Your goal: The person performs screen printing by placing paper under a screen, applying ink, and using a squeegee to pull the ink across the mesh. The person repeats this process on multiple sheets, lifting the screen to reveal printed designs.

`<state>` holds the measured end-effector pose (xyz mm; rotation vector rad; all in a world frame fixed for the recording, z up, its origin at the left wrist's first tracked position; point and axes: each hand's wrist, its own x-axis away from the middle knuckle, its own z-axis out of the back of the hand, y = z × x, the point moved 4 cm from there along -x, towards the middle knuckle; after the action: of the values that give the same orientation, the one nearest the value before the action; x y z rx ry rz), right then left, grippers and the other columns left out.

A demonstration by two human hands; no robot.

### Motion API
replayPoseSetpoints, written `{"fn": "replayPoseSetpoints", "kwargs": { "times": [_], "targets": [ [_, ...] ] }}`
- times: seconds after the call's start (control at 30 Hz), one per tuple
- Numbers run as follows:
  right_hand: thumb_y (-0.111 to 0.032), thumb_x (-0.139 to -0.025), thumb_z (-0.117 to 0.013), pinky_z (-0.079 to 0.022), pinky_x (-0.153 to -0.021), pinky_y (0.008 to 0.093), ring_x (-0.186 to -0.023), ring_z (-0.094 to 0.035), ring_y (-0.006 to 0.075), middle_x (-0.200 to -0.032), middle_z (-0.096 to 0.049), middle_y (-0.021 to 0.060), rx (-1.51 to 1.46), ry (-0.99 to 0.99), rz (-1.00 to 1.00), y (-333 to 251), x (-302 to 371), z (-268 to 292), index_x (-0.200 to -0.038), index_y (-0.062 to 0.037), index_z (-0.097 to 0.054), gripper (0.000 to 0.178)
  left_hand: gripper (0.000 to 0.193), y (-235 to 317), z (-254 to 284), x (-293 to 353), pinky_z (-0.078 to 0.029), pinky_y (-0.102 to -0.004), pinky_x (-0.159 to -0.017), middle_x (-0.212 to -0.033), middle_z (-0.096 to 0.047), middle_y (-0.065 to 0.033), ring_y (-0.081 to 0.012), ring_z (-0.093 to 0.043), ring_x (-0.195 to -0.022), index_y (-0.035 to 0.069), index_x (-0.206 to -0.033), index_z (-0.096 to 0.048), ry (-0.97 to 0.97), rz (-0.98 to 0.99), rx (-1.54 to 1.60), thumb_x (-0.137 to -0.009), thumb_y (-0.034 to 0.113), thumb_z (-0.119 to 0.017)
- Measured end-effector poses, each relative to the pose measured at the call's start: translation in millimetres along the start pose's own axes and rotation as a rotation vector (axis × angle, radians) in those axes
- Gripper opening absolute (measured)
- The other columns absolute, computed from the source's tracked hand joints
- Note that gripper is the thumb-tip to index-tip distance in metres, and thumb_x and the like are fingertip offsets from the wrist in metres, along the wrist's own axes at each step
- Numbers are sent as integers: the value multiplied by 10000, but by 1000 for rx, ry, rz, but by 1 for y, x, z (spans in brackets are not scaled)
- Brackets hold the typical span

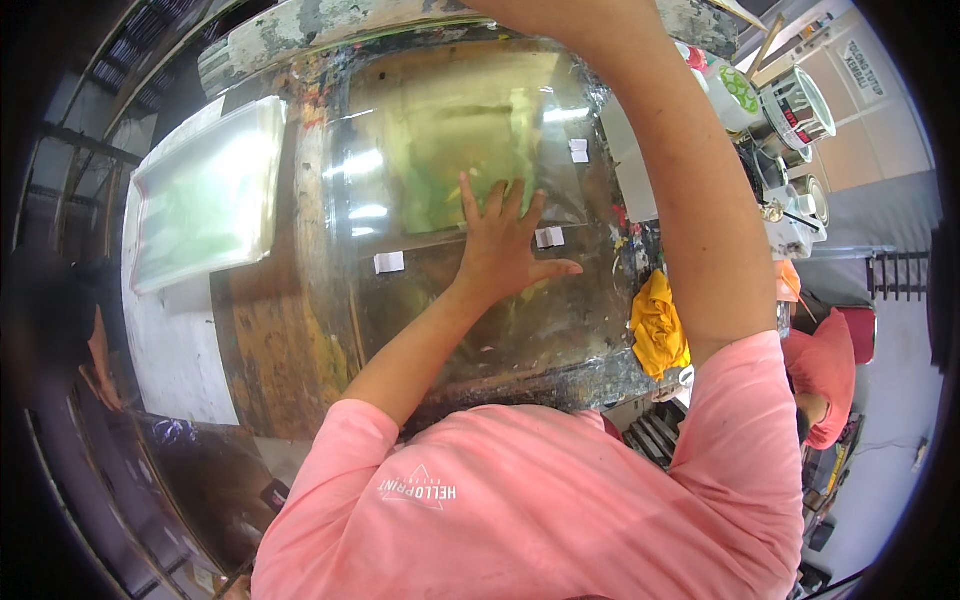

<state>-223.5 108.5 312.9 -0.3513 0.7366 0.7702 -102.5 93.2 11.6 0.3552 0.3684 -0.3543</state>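
My left hand lies with fingers spread on a clear, shiny plastic sheet on the worktable. The fingertips rest over a green-yellow tinted area of it. Small white tabs, one left of my wrist, one beside my thumb and one farther up, sit around that area. My right arm stretches forward across the table's right side, and its hand is beyond the upper edge, out of sight.
A stack of clear plastic sheets lies on a white board at left. A yellow cloth sits at the table's right edge, below tins and tubs. A paint-stained bar spans the far side. Other people are at right and left.
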Motion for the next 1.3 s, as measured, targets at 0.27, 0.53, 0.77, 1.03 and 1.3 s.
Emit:
{"fn": "replayPoseSetpoints", "kwargs": {
  "times": [0.27, 0.53, 0.77, 1.03, 1.3],
  "targets": [
    [-472, -936, -543, -503, -798, 500, -732, -682, 413, -733, -698, 223, 0, -27, -14, -2, 7, 6, -739, 12, -707, 548, 1079, 2, 6, 0, -108, -782, -1209, -1429, -589, -225, -423, -536, -1353, 21, -1340, -677, 87, -44, 55, -717, 902, -654],
    [-453, -970, -592, -472, -849, 491, -805, -684, 378, -799, -708, 189, 5, -63, -60, -18, 38, 0, -933, -22, -677, 441, 831, -102, 164, 26, -568, -293, -775, -988, -693, -51, -131, -639, -826, -45, -1489, -521, 702, 626, 1089, -792, 121, -941],
    [-283, -954, -709, -504, -871, 495, -938, -668, 373, -1006, -726, 166, -268, -553, 193, -17, 148, -45, -1283, -51, -675, 405, 889, -97, 168, 83, -554, -372, -970, -1191, -751, -142, -217, -719, -1049, -51, -1425, -592, 284, 768, 849, -705, 275, -998],
    [-180, -956, -688, -547, -878, 500, -982, -692, 388, -1092, -756, 130, -280, -496, 50, 41, 147, -174, -1284, -122, -714, 334, 1050, -115, 92, 144, -336, -458, -1052, -1126, -733, -98, -321, -531, -1106, 45, -1453, -619, 213, 676, 177, -607, 545, -989],
    [-286, -1001, -662, -586, -862, 496, -1031, -702, 354, -1070, -737, 99, -119, -425, 107, 111, 81, -295, -1285, -188, -696, 303, 1186, -112, 99, 139, -339, -400, -955, -978, -705, -63, -227, -581, -906, -5, -1494, -572, 262, 535, 108, -553, 586, -987]
  ]
}}
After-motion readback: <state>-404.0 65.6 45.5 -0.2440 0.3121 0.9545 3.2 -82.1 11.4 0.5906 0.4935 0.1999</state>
